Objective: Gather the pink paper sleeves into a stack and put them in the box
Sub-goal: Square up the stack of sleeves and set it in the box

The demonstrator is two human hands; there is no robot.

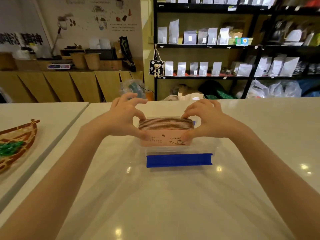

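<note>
A stack of pink paper sleeves (pixel 165 134) stands on edge, its front face printed with a coffee cup drawing. My left hand (pixel 124 118) grips the stack's left end and my right hand (pixel 204 118) grips its right end, thumbs on the front face. The stack's lower part sits inside a clear plastic box (pixel 180 149) with a blue latch flap (pixel 179 160) on its near side. The box stands on the white counter in the middle of the view.
A woven basket (pixel 15 144) holding green items lies on the adjoining counter at the left. A gap (pixel 69 127) runs between the two counters. Shelves of white bags stand beyond the far edge.
</note>
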